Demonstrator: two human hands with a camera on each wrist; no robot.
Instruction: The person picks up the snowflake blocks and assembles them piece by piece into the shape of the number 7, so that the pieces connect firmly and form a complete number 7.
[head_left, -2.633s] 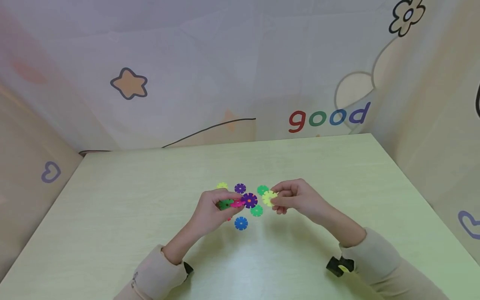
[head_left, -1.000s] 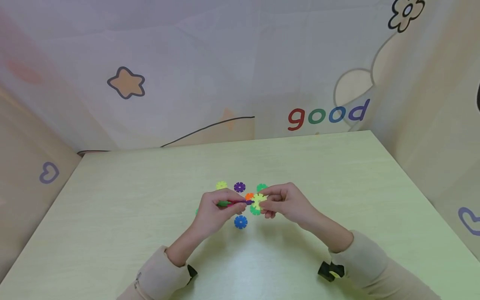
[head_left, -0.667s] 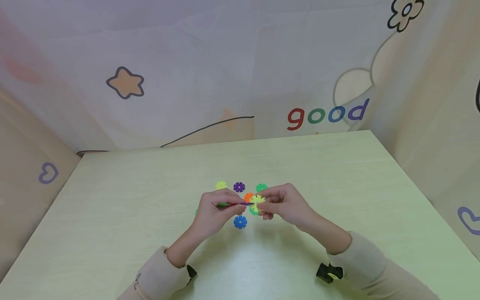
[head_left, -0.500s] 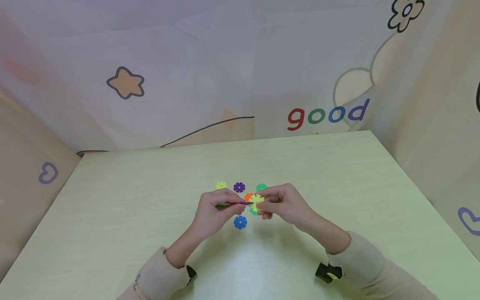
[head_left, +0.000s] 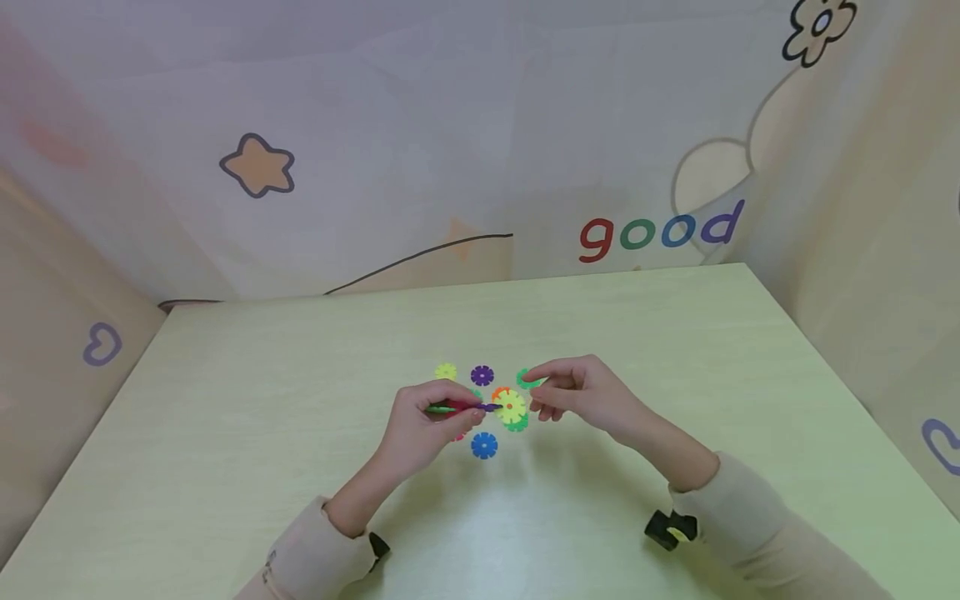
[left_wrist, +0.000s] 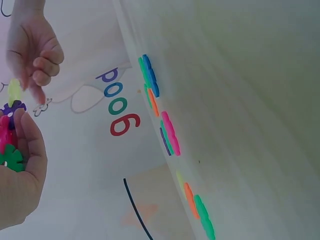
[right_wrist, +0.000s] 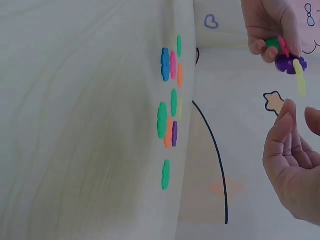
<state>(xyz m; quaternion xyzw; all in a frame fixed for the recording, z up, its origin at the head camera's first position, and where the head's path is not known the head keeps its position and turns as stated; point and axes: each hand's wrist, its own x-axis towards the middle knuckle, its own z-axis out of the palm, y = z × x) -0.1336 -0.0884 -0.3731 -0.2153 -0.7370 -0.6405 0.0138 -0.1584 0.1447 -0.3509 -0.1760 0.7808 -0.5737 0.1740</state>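
Note:
My left hand [head_left: 416, 425] pinches a short chain of slotted plastic snowflake discs above the table. In the right wrist view the chain runs from a green disc [right_wrist: 273, 45] through a pink disc [right_wrist: 283, 45] and a purple disc [right_wrist: 287, 65] to a yellow disc [right_wrist: 300, 77] at the free end. The yellow disc [head_left: 512, 407] faces the head camera, while the purple one beside it is seen edge-on. My right hand [head_left: 581, 392] is just right of the chain, apart from it, with nothing between its loosely bent fingers.
Loose discs lie flat on the pale table [head_left: 262, 400] beneath the hands, among them a blue disc [head_left: 484, 445], a purple disc [head_left: 482, 376], a yellow disc [head_left: 446, 372] and several green ones. A printed curtain [head_left: 390, 150] hangs behind the table.
The yellow disc has gone from my right hand onto the purple disc at the chain's end. My right hand has let go and drawn back to the right. My left hand keeps its grip.

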